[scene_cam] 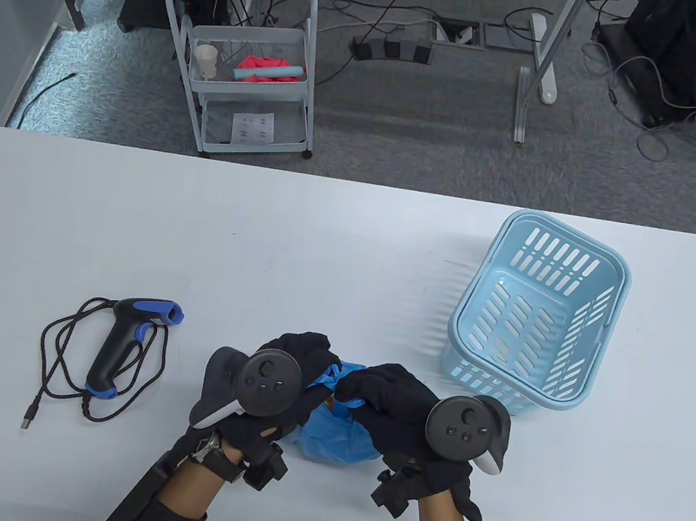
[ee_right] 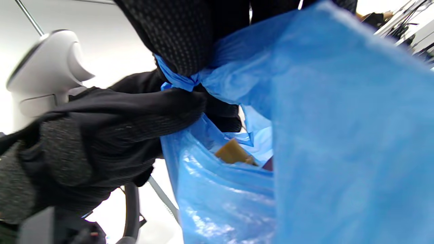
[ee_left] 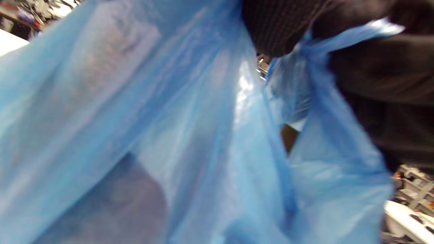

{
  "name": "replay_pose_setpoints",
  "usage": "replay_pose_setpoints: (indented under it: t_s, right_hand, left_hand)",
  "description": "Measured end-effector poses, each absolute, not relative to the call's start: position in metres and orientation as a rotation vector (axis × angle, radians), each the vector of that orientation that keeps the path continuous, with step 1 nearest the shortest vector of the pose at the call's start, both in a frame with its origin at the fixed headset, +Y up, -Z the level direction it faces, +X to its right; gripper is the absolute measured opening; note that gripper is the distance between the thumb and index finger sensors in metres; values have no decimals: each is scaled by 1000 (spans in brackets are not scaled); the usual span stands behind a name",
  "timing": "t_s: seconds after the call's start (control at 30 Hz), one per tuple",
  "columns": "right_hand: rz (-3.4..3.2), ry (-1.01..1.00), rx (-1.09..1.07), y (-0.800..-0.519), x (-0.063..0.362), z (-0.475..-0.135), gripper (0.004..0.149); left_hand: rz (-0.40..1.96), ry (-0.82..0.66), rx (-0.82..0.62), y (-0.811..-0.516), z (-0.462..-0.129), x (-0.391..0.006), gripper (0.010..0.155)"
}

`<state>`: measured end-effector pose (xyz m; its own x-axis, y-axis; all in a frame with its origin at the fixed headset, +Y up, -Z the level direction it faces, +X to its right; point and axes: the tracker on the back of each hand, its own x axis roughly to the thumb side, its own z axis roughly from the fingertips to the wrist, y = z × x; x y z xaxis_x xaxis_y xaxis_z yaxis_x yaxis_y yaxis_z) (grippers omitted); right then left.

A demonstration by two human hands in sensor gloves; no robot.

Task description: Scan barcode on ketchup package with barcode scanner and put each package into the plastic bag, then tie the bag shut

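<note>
No writing is legible; both hands, left grip [scene_cam: 302, 363] and right grip [scene_cam: 378, 392], pinch the blue plastic bag [scene_cam: 334, 438], contents mostly hidden.

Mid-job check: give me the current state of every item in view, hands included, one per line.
Blue plastic bag: on the table, handles gathered and twisted between both hands, mouth not fully closed.
Tan packet inside the bag: visible through the gap.
Black-and-blue barcode scanner: lying on its side, untouched, cable looped beside it.
Light blue plastic basket: upright, no contents visible.
Left hand: gripping a bag handle.
Right hand: gripping a bag handle.
</note>
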<state>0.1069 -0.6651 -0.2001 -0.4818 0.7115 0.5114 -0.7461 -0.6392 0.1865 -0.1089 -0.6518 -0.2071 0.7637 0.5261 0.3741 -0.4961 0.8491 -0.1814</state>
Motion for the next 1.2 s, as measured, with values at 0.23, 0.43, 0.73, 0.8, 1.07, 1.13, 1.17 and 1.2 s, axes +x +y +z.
replay_pose_setpoints:
  t_s: [0.23, 0.43, 0.73, 0.8, 1.07, 1.13, 1.17, 1.2]
  right_hand:
    - [2146, -98, 667, -668, 107, -201, 34]
    - [2236, -178, 658, -663, 105, -195, 37]
    - [2209, -232, 599, -665, 113, -193, 36]
    - [2225, -240, 593, -665, 112, -191, 36]
    - [2248, -257, 541, -670, 119, -187, 35]
    - [2252, -253, 532, -671, 120, -187, 35]
    - [2250, -253, 528, -672, 121, -187, 35]
    - [2246, -256, 519, -673, 122, -186, 35]
  left_hand:
    - [610, -464, -95, -643, -203, -113, 58]
    - [564, -475, -24, -635, -196, -111, 46]
    - [629, -471, -7, -642, -200, -133, 41]
    - [614, -472, 1, -645, -200, -135, 41]
    - [645, -477, -15, -649, -202, -135, 40]
    - [651, -470, -16, -651, -203, -136, 40]
    - [657, -467, -14, -651, -203, -136, 40]
    - [662, -464, -16, -652, -203, -137, 40]
